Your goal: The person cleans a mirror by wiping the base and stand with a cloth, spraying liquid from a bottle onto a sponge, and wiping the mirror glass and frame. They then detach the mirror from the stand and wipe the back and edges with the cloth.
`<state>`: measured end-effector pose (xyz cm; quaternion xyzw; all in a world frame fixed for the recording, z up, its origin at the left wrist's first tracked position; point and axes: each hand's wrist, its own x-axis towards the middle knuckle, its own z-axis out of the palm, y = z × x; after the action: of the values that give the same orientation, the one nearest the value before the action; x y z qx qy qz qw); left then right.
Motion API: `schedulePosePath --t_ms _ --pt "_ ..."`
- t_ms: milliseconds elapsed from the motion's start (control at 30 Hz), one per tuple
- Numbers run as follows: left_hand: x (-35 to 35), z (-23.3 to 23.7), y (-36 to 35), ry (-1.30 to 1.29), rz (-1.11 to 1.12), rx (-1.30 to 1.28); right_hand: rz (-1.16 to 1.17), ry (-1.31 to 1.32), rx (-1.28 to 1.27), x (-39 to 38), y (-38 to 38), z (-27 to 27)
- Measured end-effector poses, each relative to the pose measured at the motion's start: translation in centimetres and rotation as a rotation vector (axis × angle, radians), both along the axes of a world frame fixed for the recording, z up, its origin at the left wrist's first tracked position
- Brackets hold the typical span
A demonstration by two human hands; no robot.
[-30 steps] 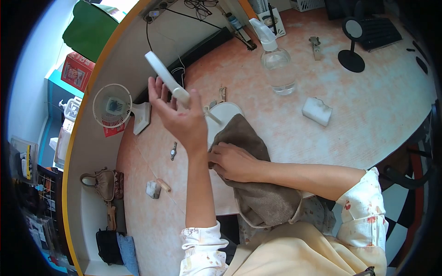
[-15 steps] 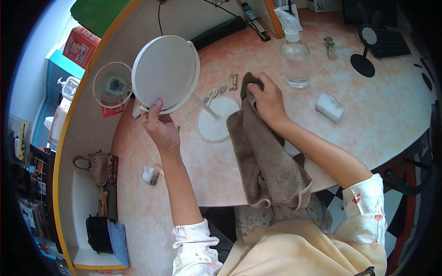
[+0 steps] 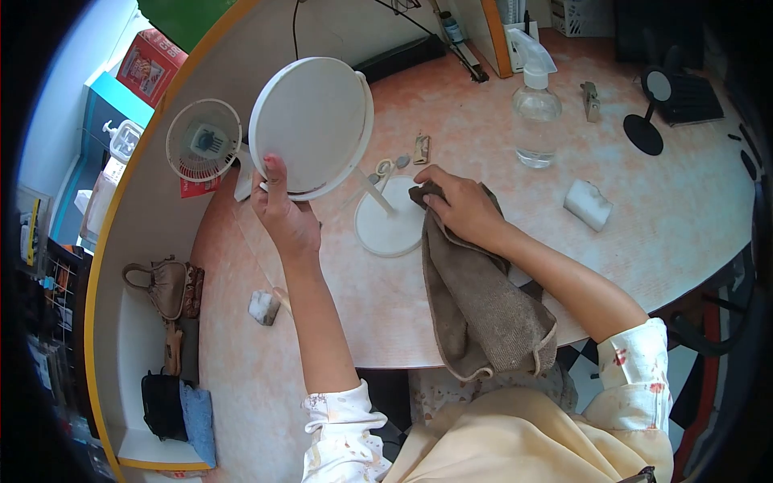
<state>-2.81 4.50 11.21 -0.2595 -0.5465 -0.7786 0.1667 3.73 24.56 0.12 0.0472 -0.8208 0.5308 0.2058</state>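
My left hand (image 3: 283, 211) grips the lower rim of a round white mirror head (image 3: 312, 125), whose pale back faces me. Its thin stem runs down to a round white base (image 3: 390, 229) lying on the desk. My right hand (image 3: 459, 205) pinches the top corner of a brown cloth (image 3: 479, 302), pressed at the right edge of the base. The cloth trails down over the desk's front edge toward my lap.
A clear spray bottle (image 3: 538, 109) stands behind, a white sponge block (image 3: 588, 204) to the right, a small black stand mirror (image 3: 648, 121) far right. A small white desk fan (image 3: 203, 145) sits left of the mirror. Small clips (image 3: 420, 149) lie near the base; a bag (image 3: 165, 288) rests on the left shelf.
The mirror head turned from edge-on to showing its broad back, held higher. My right hand lifted the cloth up the desk, then drew it back beside the base.
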Motion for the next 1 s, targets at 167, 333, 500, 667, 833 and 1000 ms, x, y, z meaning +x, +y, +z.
schedulePosePath --t_ms 167,333,500,667,833,1000 --pt "0.1 -0.1 0.4 0.013 0.068 0.011 -0.039 0.292 0.647 0.6 -1.5 -1.9" --pt "0.2 -0.3 0.5 0.039 0.092 0.013 -0.021 0.274 0.848 1.1 -1.9 -1.9" --pt "0.6 -0.1 0.8 0.026 0.082 0.020 -0.064 0.341 0.797 0.9 -1.9 -2.2" --pt "0.7 -0.6 0.7 0.047 0.134 0.023 -0.044 0.258 0.454 2.2 -1.5 -0.1" --pt "-0.1 -1.8 -0.4 0.108 0.057 -0.026 -0.171 0.191 0.651 8.4 4.4 4.2" --pt "-1.1 -4.8 -0.3 -0.003 0.038 -0.086 -0.564 -0.023 0.901 13.0 12.8 2.4"
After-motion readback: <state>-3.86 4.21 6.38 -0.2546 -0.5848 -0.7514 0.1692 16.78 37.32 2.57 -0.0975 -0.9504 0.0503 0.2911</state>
